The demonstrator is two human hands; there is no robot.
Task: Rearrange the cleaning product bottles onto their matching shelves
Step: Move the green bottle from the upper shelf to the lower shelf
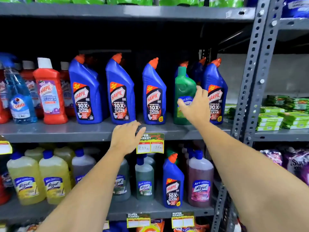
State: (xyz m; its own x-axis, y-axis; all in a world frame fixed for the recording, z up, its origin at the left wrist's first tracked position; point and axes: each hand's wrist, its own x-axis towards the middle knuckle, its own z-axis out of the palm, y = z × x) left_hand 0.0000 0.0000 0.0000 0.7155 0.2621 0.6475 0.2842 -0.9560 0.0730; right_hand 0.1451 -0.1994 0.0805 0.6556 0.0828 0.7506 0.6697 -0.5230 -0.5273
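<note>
While the right hand [195, 108] wraps its fingers around a green plastic Lizol bottle [184, 96] standing among blue Harpic bottles [120, 91] on the grey metal shelf [66, 131], left hand [125, 138] spread, empty, at the shelf's front edge.

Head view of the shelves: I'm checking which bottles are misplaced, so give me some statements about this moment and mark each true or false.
1. A green bottle stands among the blue Harpic bottles on the middle shelf. True.
2. The right hand is at the green bottle. True.
3. The left hand holds a yellow bottle. False: it is empty, at the middle shelf's front edge.
4. One blue Harpic bottle stands among the Lizol bottles on the lower shelf. True.
5. The green bottle lies on its side. False: it stands upright.
</note>
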